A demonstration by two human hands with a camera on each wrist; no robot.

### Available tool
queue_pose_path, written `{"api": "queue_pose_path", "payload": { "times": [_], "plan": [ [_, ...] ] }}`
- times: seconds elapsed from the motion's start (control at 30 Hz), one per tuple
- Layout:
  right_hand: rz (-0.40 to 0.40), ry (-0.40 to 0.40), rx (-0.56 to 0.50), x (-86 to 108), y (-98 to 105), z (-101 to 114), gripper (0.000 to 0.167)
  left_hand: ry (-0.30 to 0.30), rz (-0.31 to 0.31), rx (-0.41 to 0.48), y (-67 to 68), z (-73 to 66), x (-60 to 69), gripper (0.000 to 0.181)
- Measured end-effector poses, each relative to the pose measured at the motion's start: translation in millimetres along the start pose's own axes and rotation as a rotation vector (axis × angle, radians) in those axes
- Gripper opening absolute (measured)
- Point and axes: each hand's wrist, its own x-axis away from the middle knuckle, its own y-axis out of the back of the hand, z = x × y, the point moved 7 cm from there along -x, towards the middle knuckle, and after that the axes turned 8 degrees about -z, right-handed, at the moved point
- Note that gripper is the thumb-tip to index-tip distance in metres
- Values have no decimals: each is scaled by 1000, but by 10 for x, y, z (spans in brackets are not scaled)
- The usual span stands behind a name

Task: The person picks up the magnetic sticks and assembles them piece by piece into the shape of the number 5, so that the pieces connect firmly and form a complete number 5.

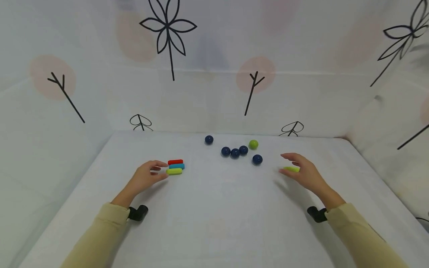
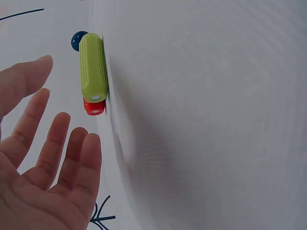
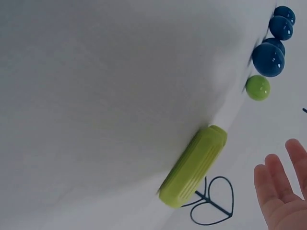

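My left hand (image 1: 145, 178) is held with fingers apart beside a row of three short plastic sticks: red (image 1: 175, 162), blue (image 1: 177, 166) and yellow-green (image 1: 174, 171). In the left wrist view the ribbed yellow-green stick (image 2: 93, 67) partly hides the red stick (image 2: 94, 107), and a gap separates the fingers (image 2: 56, 139) from both. Over on the right, my right hand (image 1: 305, 174) hovers around a single yellow-green stick (image 1: 292, 169), partly covered by that hand in the head view. The right wrist view shows this ribbed stick (image 3: 193, 166) lying apart from the fingers (image 3: 276, 175).
Several dark blue balls lie toward the back middle, among them one blue ball (image 1: 209, 140) farther back and another blue ball (image 1: 257, 159) nearer the right hand. A green ball (image 1: 253, 144) sits behind them. White cloth (image 1: 214, 219) covers the table, with patterned fabric (image 1: 214, 100) behind.
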Motion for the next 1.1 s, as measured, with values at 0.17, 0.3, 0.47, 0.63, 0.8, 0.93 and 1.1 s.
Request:
{"api": "queue_pose_path", "payload": {
  "times": [0.17, 0.3, 0.47, 0.63, 0.8, 0.93, 1.1],
  "plan": [
    [25, -2, -15, -70, -51, 14, 54, -10, 4, 5, -17, -34, -12, 37],
    [35, 4, -28, -120, -85, 41, 53, -7, 8, 6, -40, -35, -30, 36],
    [36, 9, -44, -186, -119, 59, 51, -18, 16, 8, -73, -37, -65, 33],
    [51, 11, -53, -247, -168, 51, 49, -22, 16, -4, -87, -53, -74, 31],
    [65, 24, -47, -311, -213, 43, 47, 11, 18, -26, -105, -38, -90, 30],
    [88, 21, -47, -358, -251, 33, 45, 28, 23, -40, -127, -19, -122, 29],
    [132, -14, -40, -408, -310, 8, 45, 25, 29, -54, -142, -2, -142, 27]
  ]
}}
